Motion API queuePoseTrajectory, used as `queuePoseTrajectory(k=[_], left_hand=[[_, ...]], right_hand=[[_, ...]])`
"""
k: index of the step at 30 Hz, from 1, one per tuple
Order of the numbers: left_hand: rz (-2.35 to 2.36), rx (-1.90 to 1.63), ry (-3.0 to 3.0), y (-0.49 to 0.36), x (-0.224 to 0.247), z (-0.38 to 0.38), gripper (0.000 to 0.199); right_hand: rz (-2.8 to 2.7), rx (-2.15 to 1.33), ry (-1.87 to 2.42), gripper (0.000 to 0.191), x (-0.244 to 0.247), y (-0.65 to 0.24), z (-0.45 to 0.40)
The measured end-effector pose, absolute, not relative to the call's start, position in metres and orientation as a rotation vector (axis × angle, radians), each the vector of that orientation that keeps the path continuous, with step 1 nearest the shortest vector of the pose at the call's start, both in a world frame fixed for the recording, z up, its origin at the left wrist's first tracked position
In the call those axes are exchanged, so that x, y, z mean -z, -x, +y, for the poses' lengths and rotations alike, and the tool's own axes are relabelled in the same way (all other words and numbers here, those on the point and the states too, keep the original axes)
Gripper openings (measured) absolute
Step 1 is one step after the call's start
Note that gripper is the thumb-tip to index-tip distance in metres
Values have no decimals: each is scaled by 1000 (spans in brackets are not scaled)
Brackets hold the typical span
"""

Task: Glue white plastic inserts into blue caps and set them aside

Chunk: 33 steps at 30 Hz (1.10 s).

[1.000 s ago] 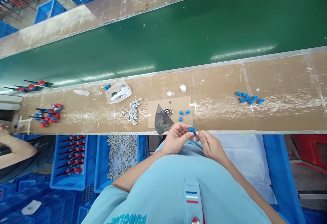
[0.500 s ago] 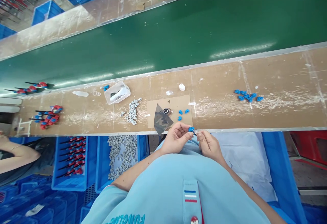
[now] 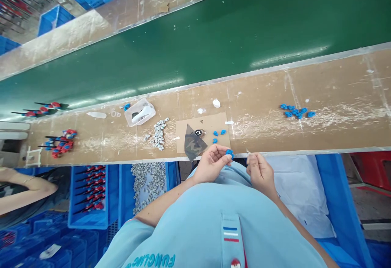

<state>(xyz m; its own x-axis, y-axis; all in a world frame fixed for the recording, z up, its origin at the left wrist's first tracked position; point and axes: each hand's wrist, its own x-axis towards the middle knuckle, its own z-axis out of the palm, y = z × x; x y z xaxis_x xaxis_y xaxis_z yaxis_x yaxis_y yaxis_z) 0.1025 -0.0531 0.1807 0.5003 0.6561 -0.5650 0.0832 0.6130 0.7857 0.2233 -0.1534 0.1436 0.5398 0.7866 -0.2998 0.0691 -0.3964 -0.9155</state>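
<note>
My left hand (image 3: pixel 212 164) pinches a small blue part (image 3: pixel 229 153) at the table's front edge. To its right, my right hand (image 3: pixel 259 170) is closed, fingertips together on something thin and pale that I cannot make out. The two hands are apart. Just beyond them, a few blue pieces (image 3: pixel 215 133) lie on a cardboard sheet (image 3: pixel 181 127), beside a dark triangular sheet (image 3: pixel 194 145) and a small round black item (image 3: pixel 198 132). Small grey parts (image 3: pixel 159 133) are heaped left of the cardboard.
A clear plastic box (image 3: pixel 140 113) stands on the left, with red-and-blue assemblies (image 3: pixel 64 143) farther left. More blue pieces (image 3: pixel 296 112) lie right. Beyond runs a green belt (image 3: pixel 195 44). Blue crates (image 3: pixel 88 219) stand below the table edge. Another person's arm (image 3: pixel 27 186) shows at left.
My right hand has moved right, away from the blue part and my left hand. The blue part stays in my left hand. The view has shifted slightly.
</note>
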Motion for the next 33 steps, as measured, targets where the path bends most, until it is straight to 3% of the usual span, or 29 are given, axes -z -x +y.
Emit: queuePoseTrajectory(k=[5, 17, 33], left_hand=[[982, -414, -862, -103, -180, -53, 42], [942, -410, -956, -99, -178, -55, 38], [1028, -340, -893, -101, -182, -57, 39]], right_hand=[[-780, -1356, 1534, 46, -148, -216, -149], [-464, -1512, 1379, 46, -141, -207, -148], [-763, -696, 1988, 38, -142, -200, -150]])
